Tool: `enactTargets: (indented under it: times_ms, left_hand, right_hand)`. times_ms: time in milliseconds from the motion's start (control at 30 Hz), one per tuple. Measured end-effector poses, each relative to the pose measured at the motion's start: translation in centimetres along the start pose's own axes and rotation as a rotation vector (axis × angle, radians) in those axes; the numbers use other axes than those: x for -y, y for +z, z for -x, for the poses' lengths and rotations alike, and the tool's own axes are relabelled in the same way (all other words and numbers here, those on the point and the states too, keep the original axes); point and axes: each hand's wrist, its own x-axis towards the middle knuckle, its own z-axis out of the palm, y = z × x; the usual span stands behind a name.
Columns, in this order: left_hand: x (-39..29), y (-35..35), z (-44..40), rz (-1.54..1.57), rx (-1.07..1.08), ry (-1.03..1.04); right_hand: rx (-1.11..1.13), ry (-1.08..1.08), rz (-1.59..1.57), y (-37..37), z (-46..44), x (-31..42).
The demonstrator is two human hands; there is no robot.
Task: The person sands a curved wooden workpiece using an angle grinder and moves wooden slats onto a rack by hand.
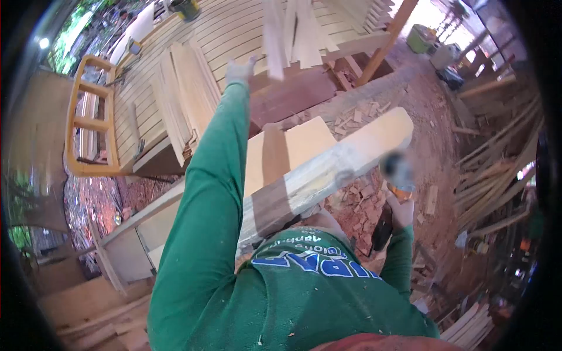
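My left hand (239,71) is stretched far forward at the edge of a slatted wooden table (228,36). Its fingers look spread, with nothing visible in them. To its left lies a stack of long boards (188,88); to its right, pale thin strips (293,35) stick out over the table edge. Low on the right, my right hand (400,212) is closed around a power tool with a dark body and an orange part, seemingly an angle grinder (383,230). The tool's head is blurred. Beside it runs a long, thick plank (328,169) in front of my body.
A curved wooden frame (91,117) leans at the table's left end. Wood scraps (363,202) litter the ground beyond and under the plank. Piled sticks (497,169) stand on the right. A wooden post (387,44) rises by the table, and a green container (420,38) sits farther back.
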Motion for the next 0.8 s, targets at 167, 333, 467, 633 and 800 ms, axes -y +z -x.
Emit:
enactTargets:
  times_ms: [167, 333, 467, 633, 800]
  left_hand:
    - [8.3, -2.1, 3.6, -0.352, 0.187, 0.095]
    - [18.4, -7.3, 5.5, -0.819, 0.255, -0.230]
    - [18.3, -9.3, 5.9, -0.748, 0.266, -0.369]
    - [23.6, -6.8, 3.2, -0.649, 0.193, -0.424]
    - [20.9, -6.9, 4.6, -0.769, 0.193, -0.295]
  right_hand:
    - [0.079, 0.049, -0.056, 0.2, -1.1, -0.9]
    - [0.200, 0.109, 0.066, 1.5, -1.6, 2.1]
    - [0.178, -0.024, 0.152, 4.4, -2.6, 3.9]
    - [0.252, 0.008, 0.123, 8.2, -2.0, 6.8]
    - [0.338, -0.014, 0.126, 9.6, -1.3, 6.6]
